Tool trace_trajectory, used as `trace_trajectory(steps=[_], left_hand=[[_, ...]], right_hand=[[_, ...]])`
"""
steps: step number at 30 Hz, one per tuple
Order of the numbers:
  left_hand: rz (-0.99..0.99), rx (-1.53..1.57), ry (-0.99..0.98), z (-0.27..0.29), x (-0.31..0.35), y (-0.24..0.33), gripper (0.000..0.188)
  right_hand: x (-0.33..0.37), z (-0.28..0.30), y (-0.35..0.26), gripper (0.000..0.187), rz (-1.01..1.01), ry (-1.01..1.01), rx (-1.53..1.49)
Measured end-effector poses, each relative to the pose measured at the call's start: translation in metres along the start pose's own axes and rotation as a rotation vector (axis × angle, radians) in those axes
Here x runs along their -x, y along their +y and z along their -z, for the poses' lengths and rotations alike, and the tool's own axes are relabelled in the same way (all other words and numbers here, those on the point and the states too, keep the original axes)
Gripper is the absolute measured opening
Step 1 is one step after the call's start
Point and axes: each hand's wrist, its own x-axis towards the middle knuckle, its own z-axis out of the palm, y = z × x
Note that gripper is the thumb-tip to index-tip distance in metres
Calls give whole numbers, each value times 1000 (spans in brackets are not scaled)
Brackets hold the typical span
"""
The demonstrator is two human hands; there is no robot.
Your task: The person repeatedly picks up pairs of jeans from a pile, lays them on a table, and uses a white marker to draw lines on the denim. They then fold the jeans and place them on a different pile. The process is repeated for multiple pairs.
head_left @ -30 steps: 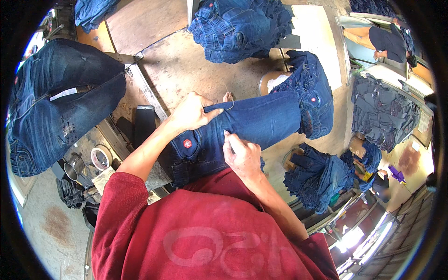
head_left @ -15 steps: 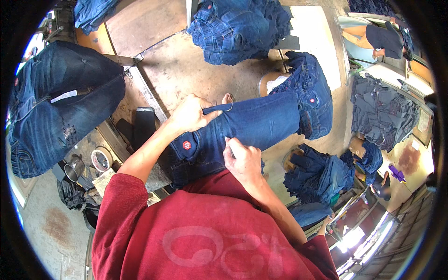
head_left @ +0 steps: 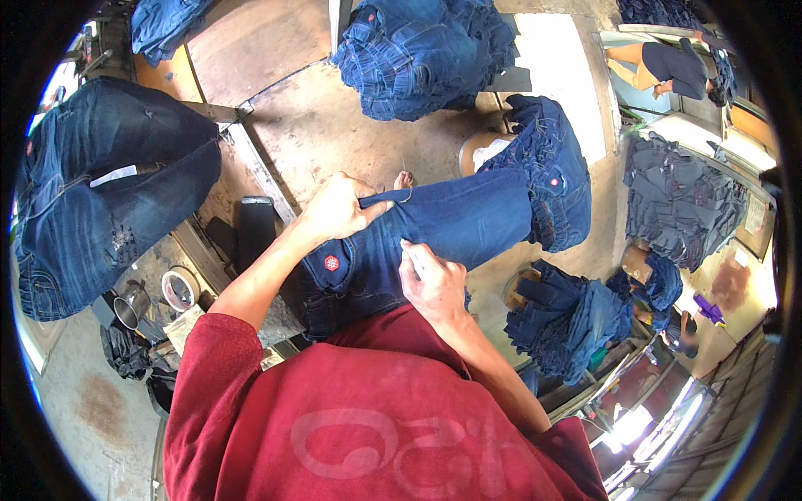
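A pair of dark blue jeans (head_left: 468, 213) lies stretched across my lap, with a round red patch (head_left: 332, 263) near its left part. My left hand (head_left: 338, 207) is closed on the upper edge of the jeans, thumb and fingers pinching the cloth. Beside that thumb a thin loose thread (head_left: 407, 188) stands out from the edge. Lower down, my right hand (head_left: 433, 282) rests against the denim with its fingers curled in. Whatever it pinches, if anything, is too small to tell.
Stacked jeans (head_left: 547, 179) sit on a round stool beyond the right end. Another jeans pile (head_left: 426, 54) lies ahead. Dark jeans (head_left: 109, 196) drape at left, near a tape roll (head_left: 179, 289) and a metal cup (head_left: 131, 307). Co-workers (head_left: 677, 67) are at the right.
Both my hands keep nearly the same places on the jeans. At the lower right, another person's hand and the lighter jeans by it have gone from sight.
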Motion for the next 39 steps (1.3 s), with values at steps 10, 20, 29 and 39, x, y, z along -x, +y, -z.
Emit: trace_trajectory(steps=[10, 20, 29, 39], left_hand=[[103, -47, -66, 13, -1, 18, 32], [815, 138, 708, -37, 172, 115, 100], [832, 1247, 395, -47, 168, 100, 38], [955, 1363, 228, -65, 132, 95, 35]], right_hand=[[2, 9, 8, 9, -96, -82, -86], [25, 71, 51, 61, -493, 118, -600], [25, 84, 50, 20, -252, 141, -480], [53, 100, 39, 16, -223, 131, -387]])
